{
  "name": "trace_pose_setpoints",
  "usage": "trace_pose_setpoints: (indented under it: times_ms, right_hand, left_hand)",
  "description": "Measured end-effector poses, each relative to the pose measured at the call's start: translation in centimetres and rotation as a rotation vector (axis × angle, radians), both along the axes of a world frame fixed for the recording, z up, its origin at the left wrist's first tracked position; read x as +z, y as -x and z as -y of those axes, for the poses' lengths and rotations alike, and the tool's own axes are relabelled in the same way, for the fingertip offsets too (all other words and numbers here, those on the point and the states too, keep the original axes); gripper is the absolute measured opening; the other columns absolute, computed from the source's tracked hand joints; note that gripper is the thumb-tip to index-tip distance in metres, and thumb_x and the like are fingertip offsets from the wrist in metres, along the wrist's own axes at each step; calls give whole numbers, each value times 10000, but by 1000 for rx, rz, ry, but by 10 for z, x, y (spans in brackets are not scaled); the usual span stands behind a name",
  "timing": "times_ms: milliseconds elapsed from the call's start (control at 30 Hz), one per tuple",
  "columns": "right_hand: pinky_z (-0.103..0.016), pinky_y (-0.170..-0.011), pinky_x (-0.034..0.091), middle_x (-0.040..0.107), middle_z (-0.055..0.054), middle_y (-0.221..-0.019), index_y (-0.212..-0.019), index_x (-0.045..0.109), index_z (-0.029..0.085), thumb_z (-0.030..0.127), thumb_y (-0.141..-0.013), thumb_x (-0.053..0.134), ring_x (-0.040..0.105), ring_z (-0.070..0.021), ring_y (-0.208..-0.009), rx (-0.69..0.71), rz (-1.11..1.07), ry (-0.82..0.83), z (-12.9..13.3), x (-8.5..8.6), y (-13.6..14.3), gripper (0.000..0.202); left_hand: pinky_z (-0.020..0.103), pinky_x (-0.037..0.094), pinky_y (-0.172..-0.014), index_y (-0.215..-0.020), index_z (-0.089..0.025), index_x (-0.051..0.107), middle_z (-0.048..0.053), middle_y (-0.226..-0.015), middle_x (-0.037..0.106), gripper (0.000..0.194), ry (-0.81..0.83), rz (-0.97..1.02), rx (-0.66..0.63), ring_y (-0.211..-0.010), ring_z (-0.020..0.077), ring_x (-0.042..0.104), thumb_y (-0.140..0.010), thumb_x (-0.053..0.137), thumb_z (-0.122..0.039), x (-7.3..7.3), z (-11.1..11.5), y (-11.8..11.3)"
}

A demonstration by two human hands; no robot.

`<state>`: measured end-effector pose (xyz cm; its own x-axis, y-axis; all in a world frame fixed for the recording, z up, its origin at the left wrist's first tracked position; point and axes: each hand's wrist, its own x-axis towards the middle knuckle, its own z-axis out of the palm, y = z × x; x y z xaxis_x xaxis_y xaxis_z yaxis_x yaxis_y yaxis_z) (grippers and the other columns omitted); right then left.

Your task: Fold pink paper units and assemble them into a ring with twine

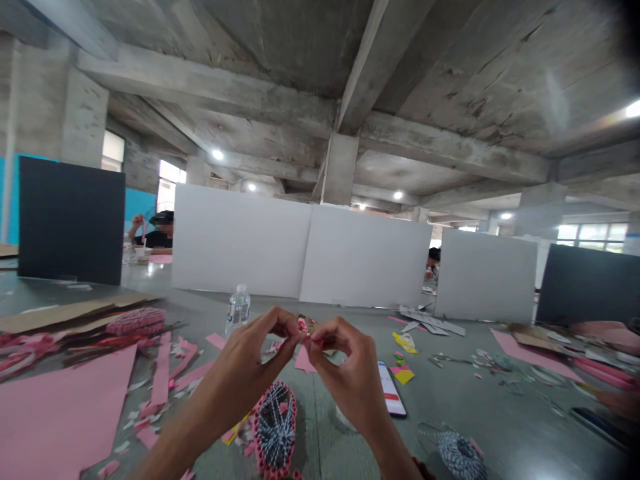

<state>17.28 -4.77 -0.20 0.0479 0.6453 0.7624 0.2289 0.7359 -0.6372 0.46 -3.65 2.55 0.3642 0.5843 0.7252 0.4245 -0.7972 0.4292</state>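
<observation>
My left hand [255, 357] and my right hand [347, 367] meet over the middle of the table, thumbs and forefingers pinched together. Between the fingertips is a small pink rolled paper piece [303, 325], its exact shape partly hidden by the fingers. Below my hands lies an oval woven piece [276, 427], edged with pink paper rolls and strung with blue-and-white cord. A smartphone [391, 392] with a lit screen lies just right of my right hand. A clear plastic bottle [238, 308] stands beyond my left hand.
Pink paper sheets [65, 413] and strips [161, 370] are strewn at left, near a pink woven piece [136, 321]. A cord ball [460, 455] sits at front right, with scissors [450, 361] farther back. White panels [240, 240] stand across the table; people are partly visible beyond.
</observation>
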Motion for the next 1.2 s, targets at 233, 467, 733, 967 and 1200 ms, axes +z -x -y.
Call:
trace_pose_setpoints:
  times_ms: [233,467,733,967,1200]
  right_hand:
    - [-220,-618,541,661,3,-725,-750,577,196,299,-798,787,642,-142,-651,200,-245,84,-9,-2,-2,238]
    - [-238,-656,562,689,-19,-758,-776,578,196,342,-835,784,669,-156,-692,192,-256,67,-6,-2,0,260]
    - [-236,-661,551,666,-6,-757,-759,594,203,288,-853,742,663,-163,-714,9,-159,-35,-2,-6,4,195]
    - [-238,-651,554,668,-3,-756,-743,562,208,293,-830,750,642,-150,-677,57,-178,-7,-3,-2,5,224]
    - [-223,-661,542,658,3,-753,-749,556,204,245,-835,739,631,-139,-692,126,-197,3,-3,-1,2,206]
  left_hand:
    - [267,534,-760,-913,-264,663,-11,-918,725,117,-127,-6,54,-842,167,687,-932,549,-254,-2,-4,-2]
    - [227,576,-761,-972,-271,723,-23,-978,783,115,-341,-10,128,-832,150,743,-921,624,-242,-8,-3,-1]
    - [287,621,-771,-1009,-253,724,9,-967,803,172,-401,-43,150,-811,182,765,-929,576,-216,-11,1,-2]
    - [251,604,-730,-889,-273,760,-41,-874,805,157,-222,69,123,-742,164,751,-852,628,-198,-4,1,-3]
    - [255,584,-694,-836,-295,781,-62,-769,793,139,41,113,120,-676,165,720,-838,648,-256,0,2,-4]
